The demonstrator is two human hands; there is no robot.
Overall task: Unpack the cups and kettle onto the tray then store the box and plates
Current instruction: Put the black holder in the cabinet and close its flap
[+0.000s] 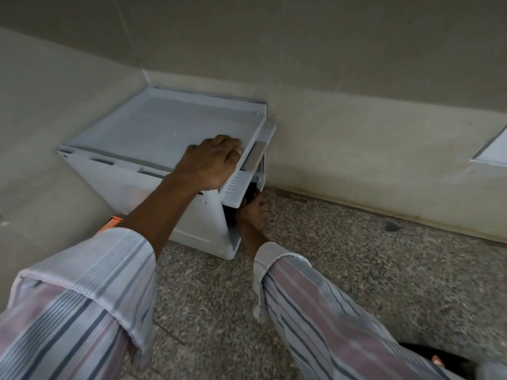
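We rest our left hand (pixel 211 160) flat, fingers spread, on the lid of the white box (pixel 153 133), which sits on the speckled floor (pixel 356 270) in the wall corner. At four o'clock from it, our right hand (pixel 253 212) reaches under the side latch; its fingers are hidden, so we cannot tell their grip.
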